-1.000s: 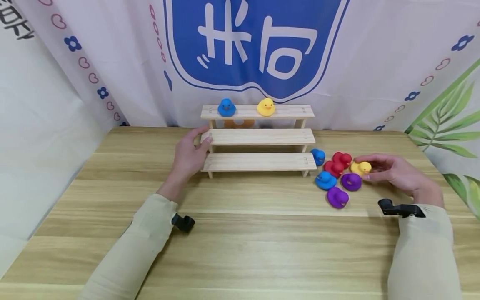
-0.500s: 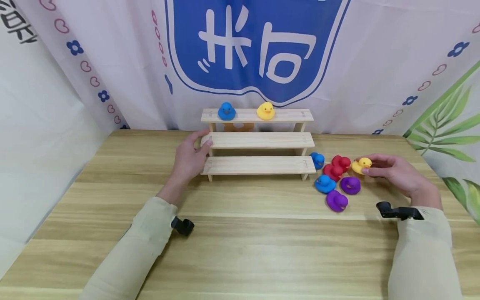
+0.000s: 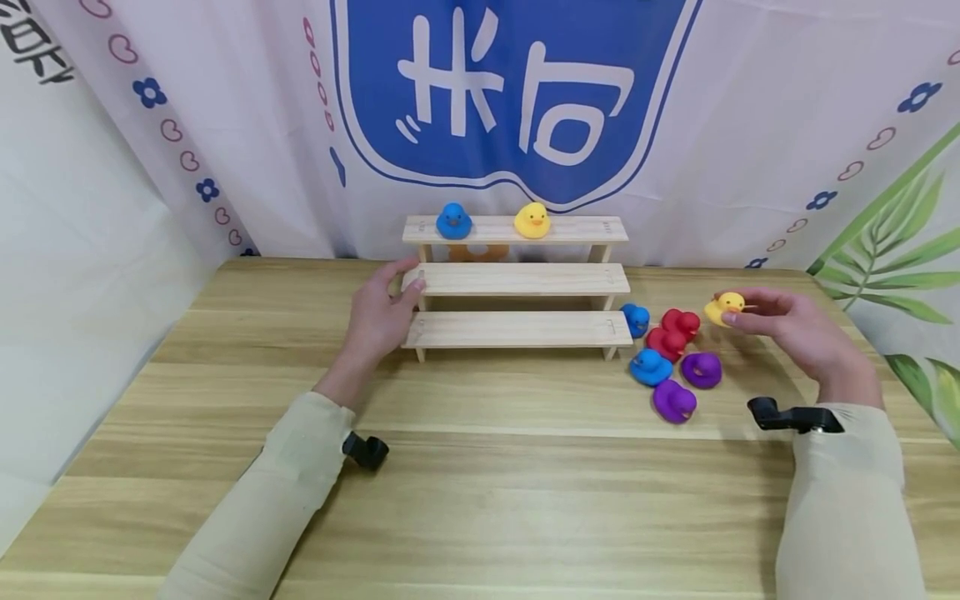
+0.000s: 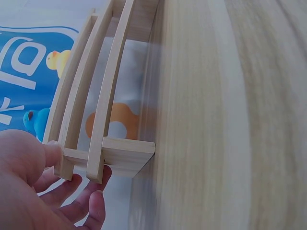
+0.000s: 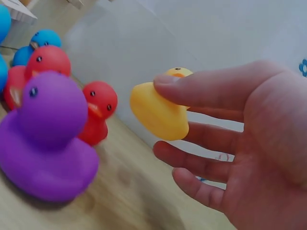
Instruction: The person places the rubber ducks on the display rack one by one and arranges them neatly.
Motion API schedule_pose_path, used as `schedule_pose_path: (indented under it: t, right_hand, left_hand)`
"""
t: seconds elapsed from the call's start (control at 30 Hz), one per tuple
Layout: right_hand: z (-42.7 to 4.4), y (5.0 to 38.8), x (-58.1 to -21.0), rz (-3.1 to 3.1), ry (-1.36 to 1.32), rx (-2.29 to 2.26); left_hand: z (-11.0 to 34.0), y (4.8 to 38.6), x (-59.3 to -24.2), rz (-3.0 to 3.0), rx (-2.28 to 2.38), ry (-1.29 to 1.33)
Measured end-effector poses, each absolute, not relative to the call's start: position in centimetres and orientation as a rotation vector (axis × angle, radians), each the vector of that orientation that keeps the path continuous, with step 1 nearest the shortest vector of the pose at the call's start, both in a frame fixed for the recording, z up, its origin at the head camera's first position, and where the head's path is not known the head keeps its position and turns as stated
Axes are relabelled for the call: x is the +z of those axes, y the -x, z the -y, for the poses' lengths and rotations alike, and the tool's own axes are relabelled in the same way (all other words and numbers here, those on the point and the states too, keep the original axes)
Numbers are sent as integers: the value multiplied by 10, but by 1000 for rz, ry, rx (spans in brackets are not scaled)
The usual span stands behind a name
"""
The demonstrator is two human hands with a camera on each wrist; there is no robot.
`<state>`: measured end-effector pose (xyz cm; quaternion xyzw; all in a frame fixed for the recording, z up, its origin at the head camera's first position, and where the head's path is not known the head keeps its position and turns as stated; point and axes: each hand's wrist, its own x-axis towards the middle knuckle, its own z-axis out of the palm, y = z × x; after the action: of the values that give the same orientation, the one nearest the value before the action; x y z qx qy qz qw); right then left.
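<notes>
Watched from my remote post, a yellow duck (image 3: 718, 312) has just risen off the table (image 3: 480, 500), pinched between the right hand's (image 3: 804, 332) thumb and fingers, which separates it from the red ducks (image 3: 666, 342), blue ducks (image 3: 649, 367) and purple ducks (image 3: 701, 372) left of those fingertips. That hand reaches forward, little finger free; my left hand (image 3: 381, 312) grips the wooden shelf (image 3: 517, 280) at its near end.

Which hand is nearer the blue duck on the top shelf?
Left. The left hand, below and left of the blue duck, grips the middle shelf; the right hand is far off to the right, pinching a yellow duck.
</notes>
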<state>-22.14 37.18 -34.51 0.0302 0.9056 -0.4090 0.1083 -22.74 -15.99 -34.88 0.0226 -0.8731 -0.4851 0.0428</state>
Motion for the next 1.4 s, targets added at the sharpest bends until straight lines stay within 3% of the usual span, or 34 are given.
schedule_pose_path:
  t: [1.4]
  right_hand:
    - [-279, 239, -315, -2903, 81, -1366]
  left_hand:
    - [161, 227, -349, 2679, -1475, -76]
